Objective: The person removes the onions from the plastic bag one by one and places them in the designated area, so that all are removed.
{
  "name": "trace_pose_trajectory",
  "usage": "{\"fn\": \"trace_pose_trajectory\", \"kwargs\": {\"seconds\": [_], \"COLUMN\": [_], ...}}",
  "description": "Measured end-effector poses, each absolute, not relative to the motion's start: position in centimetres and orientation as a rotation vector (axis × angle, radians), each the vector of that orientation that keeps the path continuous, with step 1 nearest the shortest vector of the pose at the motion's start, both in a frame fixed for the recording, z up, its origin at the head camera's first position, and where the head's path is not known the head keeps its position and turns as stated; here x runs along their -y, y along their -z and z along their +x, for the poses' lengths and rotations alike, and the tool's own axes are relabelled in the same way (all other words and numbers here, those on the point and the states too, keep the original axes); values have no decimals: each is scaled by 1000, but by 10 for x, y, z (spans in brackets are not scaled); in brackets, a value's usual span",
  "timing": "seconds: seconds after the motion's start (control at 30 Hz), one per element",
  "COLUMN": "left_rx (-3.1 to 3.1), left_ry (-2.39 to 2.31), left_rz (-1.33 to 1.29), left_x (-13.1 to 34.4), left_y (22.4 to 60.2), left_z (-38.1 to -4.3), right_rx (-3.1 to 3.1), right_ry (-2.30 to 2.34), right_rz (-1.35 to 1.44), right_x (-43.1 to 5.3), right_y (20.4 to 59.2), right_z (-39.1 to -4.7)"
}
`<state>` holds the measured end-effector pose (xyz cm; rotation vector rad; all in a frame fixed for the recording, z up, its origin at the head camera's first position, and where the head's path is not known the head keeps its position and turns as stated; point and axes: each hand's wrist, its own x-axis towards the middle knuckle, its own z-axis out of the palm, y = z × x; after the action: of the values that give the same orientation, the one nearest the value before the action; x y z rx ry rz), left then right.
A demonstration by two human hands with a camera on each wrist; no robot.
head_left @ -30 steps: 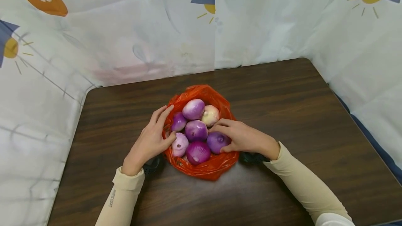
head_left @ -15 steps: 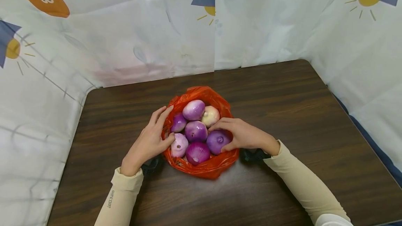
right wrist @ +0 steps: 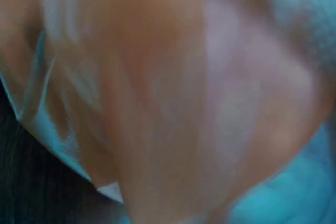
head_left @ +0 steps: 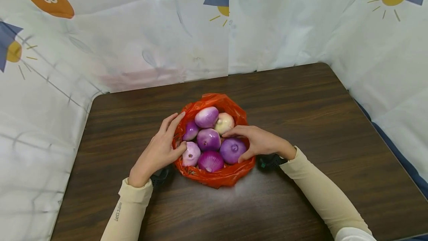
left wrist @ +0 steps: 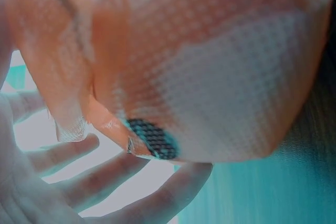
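Several purple onions and a pale peeled one sit in an opened red-orange plastic bag on the table. In the head view my left hand lies along the bag's left side, fingers outstretched at the rim, thumb beside the pale pink-purple onion. My right hand reaches in from the right, fingers and thumb curved around a purple onion. The left wrist view shows the outer bag above spread fingers. Blurred bag plastic fills the right wrist view; the right fingers are hidden there.
A dark wood-grain table with rounded corners lies under the bag. White printed sheeting hangs behind the table and at both sides. Dark wrist devices sit below the wrists, close to the bag.
My right hand has shifted slightly rightward, showing more of the onion beside it. The bag's front edge has changed shape a little. The left hand stays almost in place.
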<state>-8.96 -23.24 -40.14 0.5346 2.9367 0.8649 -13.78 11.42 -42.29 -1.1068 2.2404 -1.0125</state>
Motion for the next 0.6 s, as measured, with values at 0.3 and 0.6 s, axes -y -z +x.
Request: {"fn": "trace_pose_trajectory", "kwargs": {"seconds": [0.3,0.6], "left_rx": [-2930,-2929], "left_ry": [-863,-857], "left_rz": [532,534], "left_x": [232,233], "left_y": [400,400], "left_z": [-89,-88], "right_rx": [-2200,-2255], "right_ry": [1030,1051], "right_rz": [-1124,-1110], "right_x": [-116,-117], "right_y": [429,425], "right_z": [-141,-140]}}
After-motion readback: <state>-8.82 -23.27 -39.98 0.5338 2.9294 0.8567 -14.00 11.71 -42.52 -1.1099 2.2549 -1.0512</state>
